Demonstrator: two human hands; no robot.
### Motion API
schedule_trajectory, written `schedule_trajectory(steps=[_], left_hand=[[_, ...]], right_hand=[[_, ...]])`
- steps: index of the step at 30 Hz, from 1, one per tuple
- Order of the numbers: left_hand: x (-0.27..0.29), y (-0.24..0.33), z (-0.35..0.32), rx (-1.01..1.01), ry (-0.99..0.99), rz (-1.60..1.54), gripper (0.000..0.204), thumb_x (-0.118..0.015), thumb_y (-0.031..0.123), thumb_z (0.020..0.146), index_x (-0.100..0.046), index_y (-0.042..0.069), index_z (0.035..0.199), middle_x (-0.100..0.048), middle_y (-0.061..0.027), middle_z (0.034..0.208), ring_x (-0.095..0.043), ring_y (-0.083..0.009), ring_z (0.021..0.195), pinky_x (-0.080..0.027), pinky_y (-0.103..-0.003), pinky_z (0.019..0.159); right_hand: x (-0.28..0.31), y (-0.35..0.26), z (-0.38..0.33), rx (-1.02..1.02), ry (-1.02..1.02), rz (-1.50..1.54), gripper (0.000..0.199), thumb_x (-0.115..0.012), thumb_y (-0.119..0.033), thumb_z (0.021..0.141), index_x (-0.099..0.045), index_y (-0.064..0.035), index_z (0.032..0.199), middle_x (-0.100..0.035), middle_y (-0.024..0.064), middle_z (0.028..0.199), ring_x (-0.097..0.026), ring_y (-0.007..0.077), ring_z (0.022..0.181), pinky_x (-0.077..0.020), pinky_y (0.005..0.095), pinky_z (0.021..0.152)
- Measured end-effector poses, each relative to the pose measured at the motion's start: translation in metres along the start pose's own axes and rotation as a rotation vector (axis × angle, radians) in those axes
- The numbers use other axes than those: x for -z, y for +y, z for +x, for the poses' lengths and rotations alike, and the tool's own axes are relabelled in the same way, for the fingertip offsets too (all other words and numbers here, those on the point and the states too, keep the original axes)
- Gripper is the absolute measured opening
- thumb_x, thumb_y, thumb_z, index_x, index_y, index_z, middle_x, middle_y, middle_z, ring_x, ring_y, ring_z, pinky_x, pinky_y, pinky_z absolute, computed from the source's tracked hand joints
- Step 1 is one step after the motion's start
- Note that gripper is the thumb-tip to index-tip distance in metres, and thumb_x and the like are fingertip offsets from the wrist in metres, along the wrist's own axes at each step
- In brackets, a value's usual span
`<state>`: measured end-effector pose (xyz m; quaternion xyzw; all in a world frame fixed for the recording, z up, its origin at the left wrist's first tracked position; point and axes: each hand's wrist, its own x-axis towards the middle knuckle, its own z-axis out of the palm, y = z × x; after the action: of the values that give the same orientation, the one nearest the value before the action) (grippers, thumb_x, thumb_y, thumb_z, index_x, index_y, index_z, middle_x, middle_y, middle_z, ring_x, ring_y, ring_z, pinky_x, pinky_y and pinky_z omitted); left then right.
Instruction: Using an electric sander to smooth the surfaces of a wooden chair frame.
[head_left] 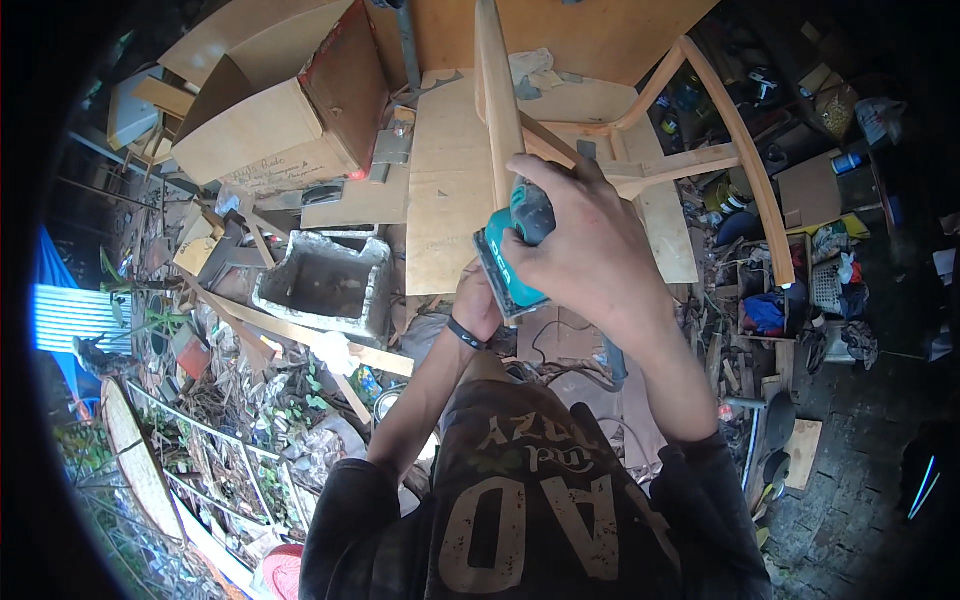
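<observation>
Nearest the camera is your dark cloth shirt (590,455), its large pale print cracked and flaking. Your right hand (605,245) has its fingers curled and clamped over the rounded plastic body of the teal sander (505,265), which sits tilted over the near end of a rail (503,120). That smooth, pale rail belongs to the curved wooden frame (690,165), angular at its joints, which stands over a flat tan sheet (440,200). Your left hand (478,308), with a dark band (464,333) at the wrist, is just beside the sander's lower edge; its fingers are mostly hidden, so whether they grip anything cannot be told. The sander's pad shows only edge-on, and its contact with the wood is hard to make out. The rail's far end is cut off above. A cardboard box (250,140) and a rough, crusted basin (375,290) lie leftward; clutter at right sinks into shadow.
</observation>
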<state>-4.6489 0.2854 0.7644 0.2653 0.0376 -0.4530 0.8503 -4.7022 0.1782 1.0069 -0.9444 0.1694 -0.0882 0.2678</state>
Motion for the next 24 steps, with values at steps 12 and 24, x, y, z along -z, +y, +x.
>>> schedule_trajectory(steps=[12, 24], left_hand=[[-0.031, 0.008, -0.008, 0.108, -0.270, -0.232, 0.038, -0.050, 0.022, 0.104, -0.052, 0.004, 0.138, -0.063, -0.0148, 0.132, -0.064, -0.0273, 0.119, -0.054, -0.047, 0.101], [-0.016, 0.002, 0.006, -0.100, -0.022, 0.139, 0.040, -0.056, 0.022, 0.102, -0.054, 0.003, 0.137, -0.066, -0.0117, 0.128, -0.065, -0.0224, 0.118, -0.053, -0.040, 0.104]], right_hand=[[-0.002, -0.012, -0.028, -0.048, -0.010, -0.035, 0.058, -0.071, -0.027, 0.077, -0.060, -0.0132, 0.133, -0.065, 0.0229, 0.111, -0.065, 0.0429, 0.105, -0.0519, 0.0468, 0.093], [-0.004, -0.004, 0.033, -0.049, 0.032, -0.106, 0.060, -0.073, -0.028, 0.078, -0.060, -0.0146, 0.135, -0.063, 0.0207, 0.109, -0.066, 0.0385, 0.098, -0.0525, 0.0444, 0.091]])
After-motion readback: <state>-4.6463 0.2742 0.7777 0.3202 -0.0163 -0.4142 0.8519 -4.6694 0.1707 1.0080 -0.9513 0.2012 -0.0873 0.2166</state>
